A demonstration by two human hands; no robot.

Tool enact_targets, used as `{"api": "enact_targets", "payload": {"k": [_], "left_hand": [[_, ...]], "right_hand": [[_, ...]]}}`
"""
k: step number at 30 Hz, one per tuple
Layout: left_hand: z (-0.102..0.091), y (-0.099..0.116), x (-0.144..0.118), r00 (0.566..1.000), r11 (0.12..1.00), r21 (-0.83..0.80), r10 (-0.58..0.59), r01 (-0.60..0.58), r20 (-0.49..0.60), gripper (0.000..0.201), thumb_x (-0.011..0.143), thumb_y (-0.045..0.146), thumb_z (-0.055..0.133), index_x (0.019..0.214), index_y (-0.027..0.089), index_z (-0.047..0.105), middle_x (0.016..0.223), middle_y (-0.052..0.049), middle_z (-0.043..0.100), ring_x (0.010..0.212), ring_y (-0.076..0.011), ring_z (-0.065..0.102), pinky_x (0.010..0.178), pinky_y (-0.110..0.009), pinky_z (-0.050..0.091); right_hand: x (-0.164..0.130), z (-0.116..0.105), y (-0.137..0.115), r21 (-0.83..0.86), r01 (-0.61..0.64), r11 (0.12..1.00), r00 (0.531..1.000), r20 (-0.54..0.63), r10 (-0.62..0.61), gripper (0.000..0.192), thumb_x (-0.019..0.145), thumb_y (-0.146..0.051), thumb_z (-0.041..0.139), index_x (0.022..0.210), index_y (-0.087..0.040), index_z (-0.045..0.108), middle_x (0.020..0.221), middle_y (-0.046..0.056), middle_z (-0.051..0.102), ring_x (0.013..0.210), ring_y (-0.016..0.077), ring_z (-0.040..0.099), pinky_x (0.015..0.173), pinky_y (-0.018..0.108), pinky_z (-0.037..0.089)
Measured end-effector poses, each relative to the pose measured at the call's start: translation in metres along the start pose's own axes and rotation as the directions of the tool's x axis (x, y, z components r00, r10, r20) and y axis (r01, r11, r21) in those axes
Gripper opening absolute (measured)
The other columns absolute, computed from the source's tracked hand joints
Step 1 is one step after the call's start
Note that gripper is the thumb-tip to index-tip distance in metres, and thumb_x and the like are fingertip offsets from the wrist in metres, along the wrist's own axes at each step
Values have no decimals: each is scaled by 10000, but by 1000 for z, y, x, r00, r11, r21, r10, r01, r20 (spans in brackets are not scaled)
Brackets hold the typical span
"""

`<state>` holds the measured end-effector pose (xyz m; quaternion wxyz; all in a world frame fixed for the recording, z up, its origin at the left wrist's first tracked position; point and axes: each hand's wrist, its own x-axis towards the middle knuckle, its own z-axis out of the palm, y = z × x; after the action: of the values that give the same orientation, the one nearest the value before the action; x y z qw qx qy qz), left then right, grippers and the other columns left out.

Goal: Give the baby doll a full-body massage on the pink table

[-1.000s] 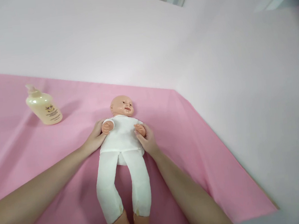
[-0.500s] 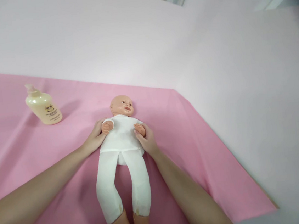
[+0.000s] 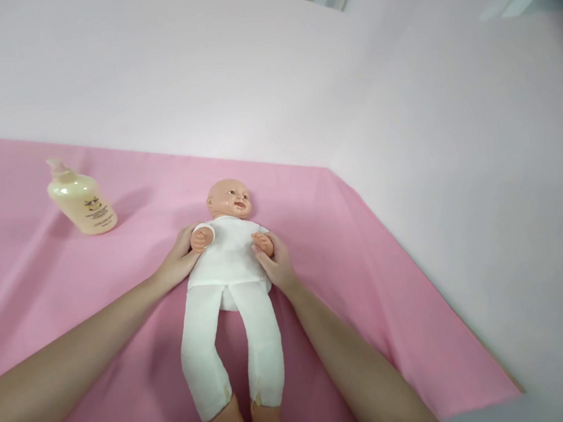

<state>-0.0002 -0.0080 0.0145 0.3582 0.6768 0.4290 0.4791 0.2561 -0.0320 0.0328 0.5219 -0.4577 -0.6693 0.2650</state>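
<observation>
1. I had the doll lying on its back in the middle of the pink sheet that covered the desk, head away from me, both legs stretched toward me and close together
2. My left hand sat against the doll's right side, fingers curled around its small arm at the shoulder; I could not tell how firmly they closed, since the doll's arm hid the tips
3. My right hand was at the other side, its fingers pinching the doll's other little hand between thumb and forefinger
4. To my mind, the hold worked best when both sides were gripped evenly, so the soft white body stayed flat and did not roll
5. I judged light pressure enough: the limbs looked like hard plastic on a cloth torso, and a hard pull could have twisted the sleeves
6. The sheet was wrinkled near my forearms; dragging the doll would probably have bunched it further, so lifting seemed wiser than sliding
7. The lotion bottle stood well apart at the far left, upright with a slight lean, clear of both arms
</observation>
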Motion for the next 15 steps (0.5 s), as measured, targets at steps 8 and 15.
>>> {"api": "enact_targets", "payload": {"k": [8, 15], "left_hand": [[0, 0, -2, 1000, 1000, -3, -29, 29, 3, 442, 923, 529, 598, 1294, 293, 556, 1402, -75, 531, 1360, -324, 460, 1152, -490, 369], [0, 1, -1, 1000, 1000, -1, -15, 15, 0, 434, 927, 529, 591, 1281, 281, 559, 1388, -81, 538, 1337, -317, 481, 1142, -488, 380]], "right_hand": [[0, 1, -1, -30, 10, 999, 1000, -12, -10, 173, 819, -347, 655, 949, -232, 658, 929, 42, 722, 867, 223, 684, 824, 390, 563], [1, 2, -3, -37, -5, 999, 1000, -9, 5, 206, 788, -344, 665, 958, -229, 645, 934, 45, 718, 864, 223, 694, 818, 389, 566]]}}
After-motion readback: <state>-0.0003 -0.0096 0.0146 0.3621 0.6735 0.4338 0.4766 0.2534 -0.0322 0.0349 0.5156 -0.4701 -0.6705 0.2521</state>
